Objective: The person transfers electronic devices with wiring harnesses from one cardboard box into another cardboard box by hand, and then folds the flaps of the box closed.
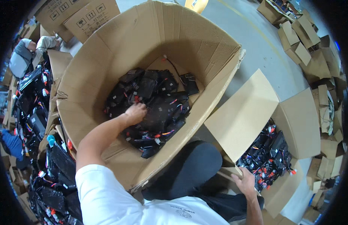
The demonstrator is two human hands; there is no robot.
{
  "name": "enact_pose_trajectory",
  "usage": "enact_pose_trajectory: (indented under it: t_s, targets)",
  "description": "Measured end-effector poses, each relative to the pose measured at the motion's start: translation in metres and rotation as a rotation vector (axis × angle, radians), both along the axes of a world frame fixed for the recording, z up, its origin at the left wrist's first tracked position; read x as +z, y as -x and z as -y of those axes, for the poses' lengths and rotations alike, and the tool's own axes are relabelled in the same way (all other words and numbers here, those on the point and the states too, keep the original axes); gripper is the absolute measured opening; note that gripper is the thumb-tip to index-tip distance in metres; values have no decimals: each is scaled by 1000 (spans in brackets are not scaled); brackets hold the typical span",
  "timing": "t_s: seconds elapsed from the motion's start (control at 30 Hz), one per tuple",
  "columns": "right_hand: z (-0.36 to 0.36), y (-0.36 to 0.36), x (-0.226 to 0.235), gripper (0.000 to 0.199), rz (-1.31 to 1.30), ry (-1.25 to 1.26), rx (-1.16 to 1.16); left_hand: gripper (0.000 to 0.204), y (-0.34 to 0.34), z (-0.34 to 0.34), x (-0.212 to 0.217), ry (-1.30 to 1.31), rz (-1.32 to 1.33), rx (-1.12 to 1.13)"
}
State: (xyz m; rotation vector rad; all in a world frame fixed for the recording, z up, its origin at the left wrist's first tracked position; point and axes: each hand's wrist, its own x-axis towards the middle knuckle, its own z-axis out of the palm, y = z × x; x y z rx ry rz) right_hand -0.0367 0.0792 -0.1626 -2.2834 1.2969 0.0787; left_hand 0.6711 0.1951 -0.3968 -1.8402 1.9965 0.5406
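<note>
Toward six o'clock, a dark-clad knee point(194, 163) stands between the smaller carton point(299, 123) and the large carton point(125, 41). At half past four the right hand point(244, 182) grips the smaller carton's edge; a raised flap point(245, 112) stands farther up. Toward nine, the left hand point(136, 112), fingers curled, touches black packs point(147, 88) inside the large carton; whether it grips one, I cannot tell. More packs point(50, 197) heap at eight. Beyond, at ten, is a co-worker point(21, 58); at two, boxes point(294, 41).

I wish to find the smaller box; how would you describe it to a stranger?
Find the big box in the middle. To its lower right stands a smaller box, flaps open, holding black packs. Unlike its neighbours, it has the right hand on its edge.
</note>
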Motion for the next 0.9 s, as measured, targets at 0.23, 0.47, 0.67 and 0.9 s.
enact_pose_trajectory:
  t_s: [0.23, 0.47, 0.67, 0.9]
  targets:
    - [-3, 0, -10, 51, 30, 106, -12, 38, 43, 9, -71, 70, 260, -273]
    - [-2, 15, -14, 55, 84, 150, 36, 37, 13, 25, 45, -414, -226, 127]
    - [-2, 42, 12, 58, 24, 157, -5, 44, 46, 82, 386, -131, -632, 379]
    - [-9, 63, 35, 60, 29, 35, -4, 40, 132, 55, 568, 216, -793, 557]
